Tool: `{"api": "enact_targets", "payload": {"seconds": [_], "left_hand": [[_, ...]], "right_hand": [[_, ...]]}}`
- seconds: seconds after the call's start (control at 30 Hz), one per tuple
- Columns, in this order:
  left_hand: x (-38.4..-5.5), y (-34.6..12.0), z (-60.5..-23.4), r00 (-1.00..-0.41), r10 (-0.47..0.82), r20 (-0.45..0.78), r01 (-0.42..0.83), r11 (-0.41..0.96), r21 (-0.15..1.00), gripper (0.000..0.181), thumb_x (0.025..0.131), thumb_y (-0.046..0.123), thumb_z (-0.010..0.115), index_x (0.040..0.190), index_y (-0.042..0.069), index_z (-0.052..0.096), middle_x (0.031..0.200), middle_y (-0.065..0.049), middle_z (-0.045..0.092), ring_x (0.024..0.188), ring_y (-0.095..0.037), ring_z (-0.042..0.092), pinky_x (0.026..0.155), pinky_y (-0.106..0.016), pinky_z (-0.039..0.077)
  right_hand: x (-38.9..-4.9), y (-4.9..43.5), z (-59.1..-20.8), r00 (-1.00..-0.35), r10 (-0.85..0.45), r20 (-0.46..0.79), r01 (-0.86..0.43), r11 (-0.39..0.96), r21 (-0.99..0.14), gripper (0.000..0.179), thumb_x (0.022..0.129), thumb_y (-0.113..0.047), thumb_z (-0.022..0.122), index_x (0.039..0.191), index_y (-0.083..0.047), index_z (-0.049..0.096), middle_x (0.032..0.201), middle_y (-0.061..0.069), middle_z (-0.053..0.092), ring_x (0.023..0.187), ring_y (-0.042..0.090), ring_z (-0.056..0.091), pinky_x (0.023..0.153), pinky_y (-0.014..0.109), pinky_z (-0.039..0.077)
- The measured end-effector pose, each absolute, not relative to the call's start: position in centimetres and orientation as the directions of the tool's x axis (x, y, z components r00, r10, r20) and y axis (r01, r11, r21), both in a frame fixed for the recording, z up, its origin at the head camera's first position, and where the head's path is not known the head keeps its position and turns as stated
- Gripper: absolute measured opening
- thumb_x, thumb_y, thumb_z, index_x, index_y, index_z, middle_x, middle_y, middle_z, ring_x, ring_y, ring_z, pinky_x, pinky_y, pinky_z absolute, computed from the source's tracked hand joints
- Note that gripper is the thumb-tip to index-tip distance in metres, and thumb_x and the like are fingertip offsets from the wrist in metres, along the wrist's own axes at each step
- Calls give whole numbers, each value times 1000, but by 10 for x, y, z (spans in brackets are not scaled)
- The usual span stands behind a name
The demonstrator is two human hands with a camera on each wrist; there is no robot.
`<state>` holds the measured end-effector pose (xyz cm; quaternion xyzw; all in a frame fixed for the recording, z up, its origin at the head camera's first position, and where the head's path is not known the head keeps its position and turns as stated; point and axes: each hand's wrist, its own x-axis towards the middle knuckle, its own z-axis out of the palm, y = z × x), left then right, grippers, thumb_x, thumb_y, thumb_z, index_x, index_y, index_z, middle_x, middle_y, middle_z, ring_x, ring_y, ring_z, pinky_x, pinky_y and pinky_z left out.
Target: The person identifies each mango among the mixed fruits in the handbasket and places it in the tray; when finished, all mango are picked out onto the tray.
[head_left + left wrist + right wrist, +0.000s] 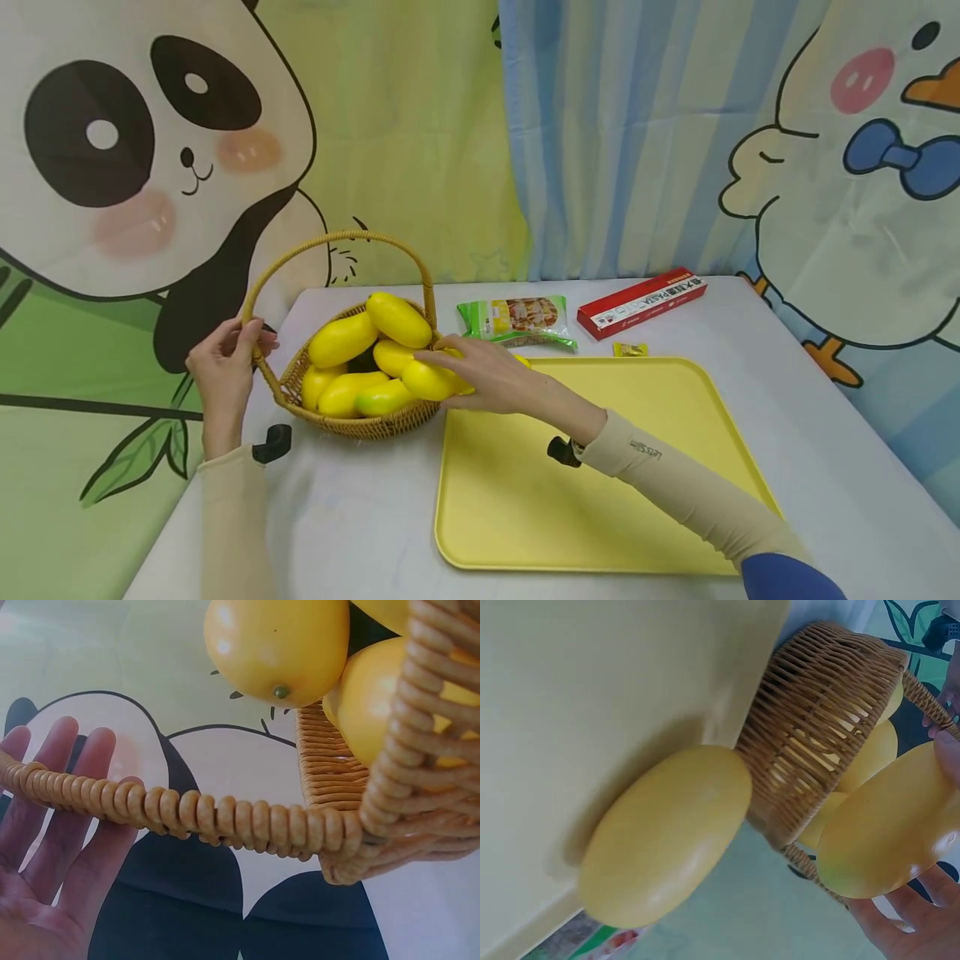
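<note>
In the head view, a wicker basket [375, 427] at left holds several yellow mangoes [345, 340]. My left hand [228, 358] pinches the left side of its arched handle [330, 239]; in the left wrist view the other fingers [97, 761] extend fairly straight behind the handle, with the thumb out of frame. At the basket's right rim, my right hand [491, 375] grips a mango [431, 381] between thumb and fingers, as the right wrist view also shows. Another mango [667, 836] lies on the yellow tray [592, 682], mostly hidden behind the right hand in the head view.
The yellow tray [600, 517] lies right of the basket on a white table [360, 517]. Behind it are a green-edged food packet [517, 318], a red pasta box [641, 302] and a small yellow wrapped piece [630, 350]. Cartoon-printed curtains [420, 150] hang at the back.
</note>
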<state>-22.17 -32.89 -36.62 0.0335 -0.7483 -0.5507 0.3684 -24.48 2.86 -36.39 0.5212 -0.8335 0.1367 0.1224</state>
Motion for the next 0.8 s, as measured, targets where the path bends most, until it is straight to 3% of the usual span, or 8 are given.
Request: {"api": "enact_targets", "payload": {"seconds": [0.1,0.47,0.7,0.8], "left_hand": [[-222,-330,-365,-724,-455,518,361,390,847,23,92,17,64,104,-2,70,71,9,69,62,-6,66,65,-13,55],[-216,-331,-364,-738,-473,482,384,294,875,22,90,14,67,103,-3,70,71,5,70,61,-7,66,64,-14,55],[-213,-325,-359,-742,-462,486,403,273,874,19,90,13,67,101,-2,71,71,5,70,60,-7,66,63,-15,55],[-211,-321,-355,-746,-454,488,384,306,871,20,90,14,66,101,-2,71,71,7,70,61,-6,66,64,-14,55]], "right_hand": [[-244,40,-368,-433,-825,364,-899,423,-112,67,83,-36,75,142,-20,45,127,9,53,95,19,56,76,33,51],[-240,72,-388,-527,-801,283,-849,507,-148,65,83,-36,75,139,-21,48,124,9,55,98,23,58,85,41,52],[-239,77,-401,-530,-810,252,-846,526,-87,64,81,-38,76,138,-22,50,122,8,57,90,21,59,69,33,51],[-237,79,-404,-540,-811,225,-840,537,-81,64,81,-39,76,138,-22,51,123,8,57,91,21,59,71,34,52]]}}
